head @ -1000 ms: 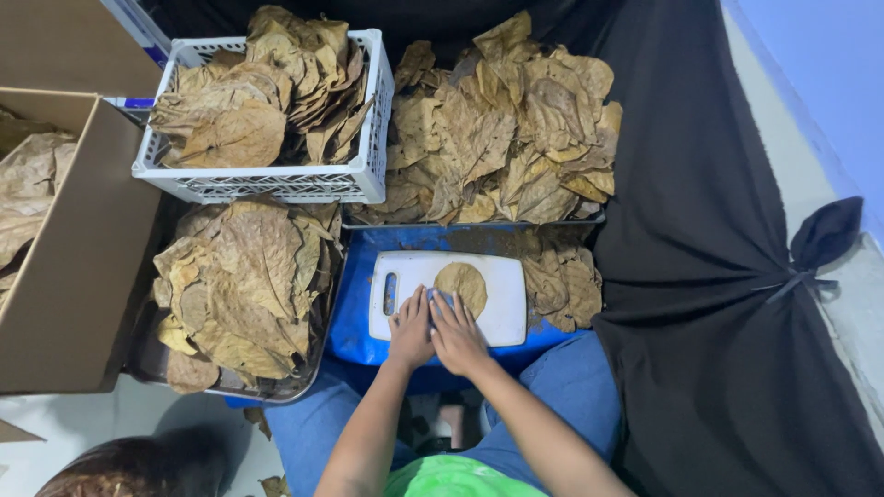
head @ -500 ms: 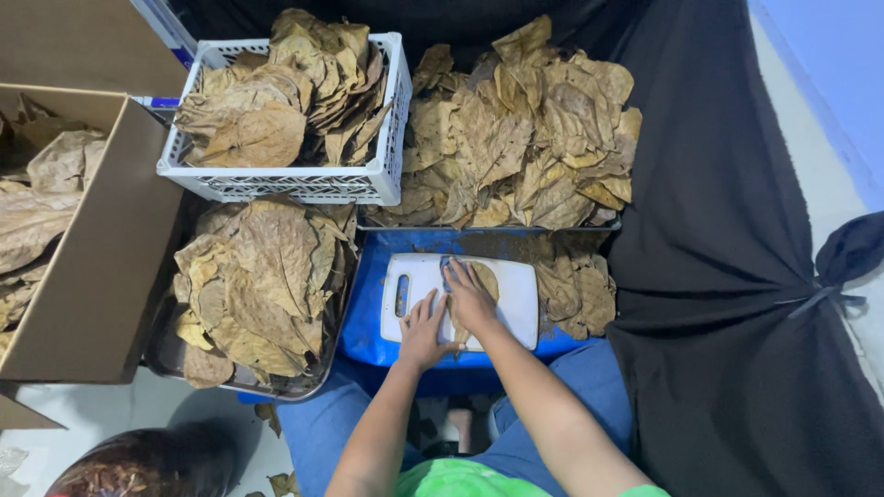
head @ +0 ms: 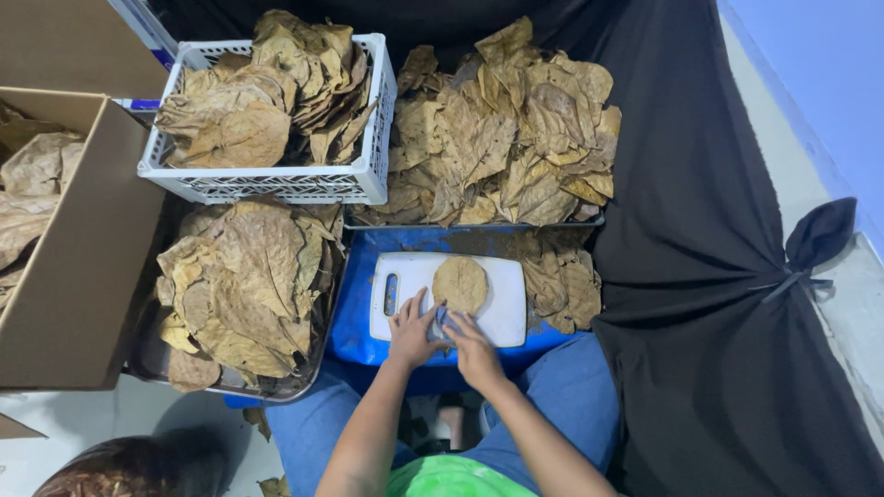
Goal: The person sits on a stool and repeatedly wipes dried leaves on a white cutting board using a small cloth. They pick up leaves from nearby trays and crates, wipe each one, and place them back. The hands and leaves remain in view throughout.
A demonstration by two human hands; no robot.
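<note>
Low in the middle of the frame, the left hand (head: 412,333) and the right hand (head: 471,347) rest side by side on the near edge of a white cutting board (head: 508,317), which lies on a blue surface (head: 354,322). Both hands press flat, fingers loosely spread; something small and dark sits between them, but whether either grip holds it I cannot tell. A round cut leaf piece (head: 460,284) lies just above the hands on the board, apart from the fingers.

Judging by how things lie, one piece is shaped and much is left: a big heap of dry leaves (head: 502,138) fills the upper middle, a white crate (head: 276,184) of leaves stands at the upper left, a metal tray (head: 304,377) with more leaves sits at the left, and a cardboard box (head: 83,267) at the far left holds others.

Compared with half a second ago, the right hand has drawn back off the round piece toward the near edge, next to the left hand; the piles look unchanged.
</note>
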